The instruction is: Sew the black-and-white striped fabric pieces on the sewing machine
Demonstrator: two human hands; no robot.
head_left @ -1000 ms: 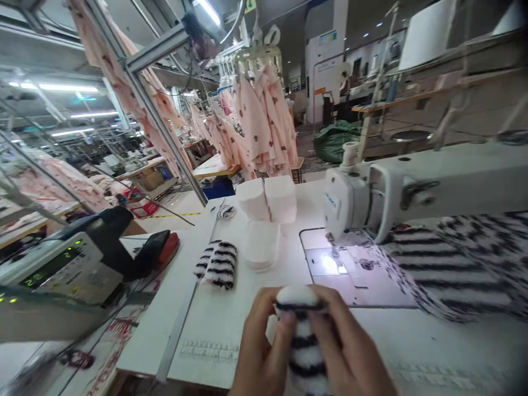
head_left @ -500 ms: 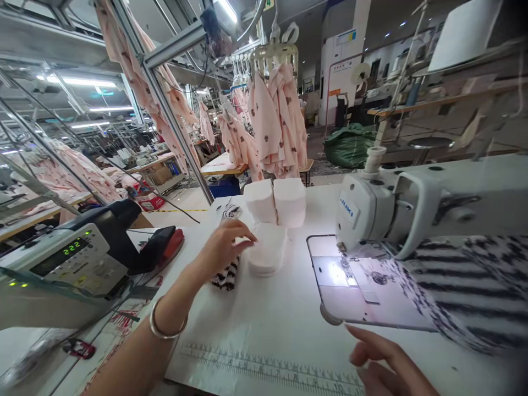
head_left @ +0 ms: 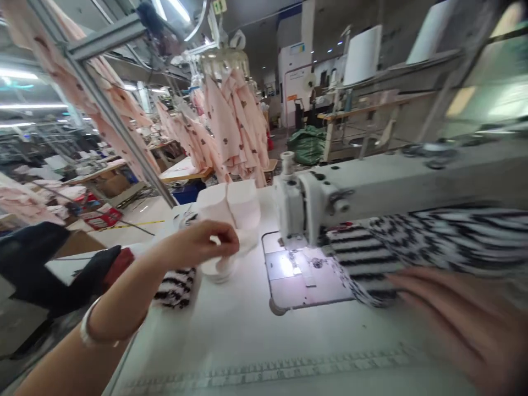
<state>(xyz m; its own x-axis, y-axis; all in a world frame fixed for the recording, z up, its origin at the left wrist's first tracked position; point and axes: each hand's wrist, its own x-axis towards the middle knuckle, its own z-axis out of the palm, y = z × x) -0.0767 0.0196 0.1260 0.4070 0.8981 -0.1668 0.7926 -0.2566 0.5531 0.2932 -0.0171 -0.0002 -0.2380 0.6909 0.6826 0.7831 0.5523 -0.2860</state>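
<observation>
My left hand (head_left: 206, 243) is closed in a pinch above the low stack of white fabric pieces (head_left: 216, 275). A thin white fabric piece (head_left: 248, 240) shows at its fingertips, raised off the stack. Black-and-white striped plush fabric (head_left: 363, 250) lies at the right of the sewing machine's needle area. My right hand (head_left: 457, 313), smeared by motion, has its fingers stretched out, and their tips reach the near edge of that plush. A folded black-and-white plush piece (head_left: 175, 289) lies under my left forearm.
The white sewing machine (head_left: 305, 203) stands on the table with its lamp lit over the metal plate (head_left: 280, 275). Two taller white stacks (head_left: 243, 203) stand behind my left hand. A printed ruler (head_left: 280, 374) runs along the front edge. Pink garments (head_left: 239, 121) hang beyond.
My view has turned to the right. My left hand has lifted a white fabric piece from the low stack. My right hand has moved right and forward to the striped plush.
</observation>
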